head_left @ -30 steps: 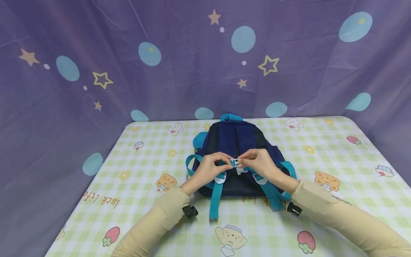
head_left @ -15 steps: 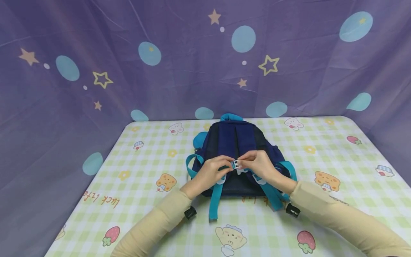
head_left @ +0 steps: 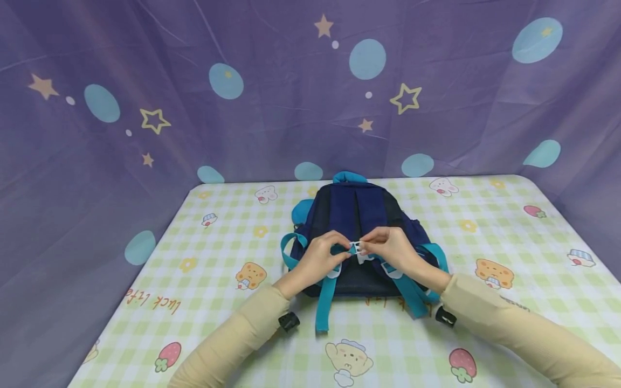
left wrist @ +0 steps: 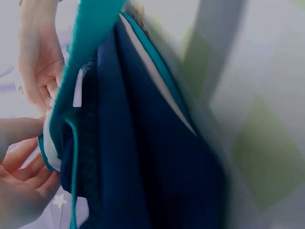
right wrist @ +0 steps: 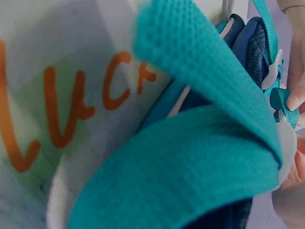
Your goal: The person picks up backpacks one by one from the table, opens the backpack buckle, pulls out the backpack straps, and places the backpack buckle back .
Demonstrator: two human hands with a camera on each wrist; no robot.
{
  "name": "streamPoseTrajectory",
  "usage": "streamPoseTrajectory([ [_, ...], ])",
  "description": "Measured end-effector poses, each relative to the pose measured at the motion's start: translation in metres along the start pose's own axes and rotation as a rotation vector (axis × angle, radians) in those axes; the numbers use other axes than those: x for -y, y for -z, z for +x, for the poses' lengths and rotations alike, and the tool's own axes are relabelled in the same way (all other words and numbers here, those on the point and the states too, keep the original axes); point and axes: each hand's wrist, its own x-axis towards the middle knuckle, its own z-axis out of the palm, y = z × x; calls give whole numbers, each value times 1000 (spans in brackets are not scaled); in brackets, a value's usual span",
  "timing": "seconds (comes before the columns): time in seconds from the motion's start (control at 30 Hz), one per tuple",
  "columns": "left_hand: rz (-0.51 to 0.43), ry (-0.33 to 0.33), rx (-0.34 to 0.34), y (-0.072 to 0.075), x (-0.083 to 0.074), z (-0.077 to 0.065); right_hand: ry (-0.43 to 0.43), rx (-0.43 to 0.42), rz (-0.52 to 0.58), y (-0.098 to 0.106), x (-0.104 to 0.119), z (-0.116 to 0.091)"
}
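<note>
A navy and black backpack point(head_left: 346, 215) lies on the table with its strap side up. Over its middle is a small white pronged buckle piece point(head_left: 356, 248) on teal webbing. My left hand point(head_left: 316, 263) pinches its left end between thumb and fingers. From the other side my right hand point(head_left: 392, 248) pinches the right end, its fingertips covering part of it. Just below the right fingers shows another white plastic part point(head_left: 365, 258), mostly hidden. In the right wrist view, teal webbing point(right wrist: 190, 162) fills the foreground and the fingers appear only at the right edge.
Teal strap ends hang at the left point(head_left: 325, 307) and right point(head_left: 411, 297) of the bag's lower edge, through white adjusters point(head_left: 394, 270). A checked tablecloth point(head_left: 233, 328) covers the table. Behind stands a purple curtain point(head_left: 291, 97) with stars and blue ovals.
The left fingers shifted slightly right toward the right hand, then back a little. The right hand barely moved, and the pinched buckle piece stays in nearly the same spot.
</note>
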Motion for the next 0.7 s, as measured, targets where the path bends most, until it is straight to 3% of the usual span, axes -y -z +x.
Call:
streamPoseTrajectory([
  [0.17,-16,86,-8,0,-5,1,32,-6,-45,-2,-1,0],
  [0.27,-14,100,-32,-1,-6,3,47,-12,-74,-4,0,0],
  [0.47,-11,62,-44,0,-6,3,41,-34,-97,-5,2,-1],
  [0.7,-13,-31,-18,1,-4,-1,-10,-57,-26,-5,3,0],
])
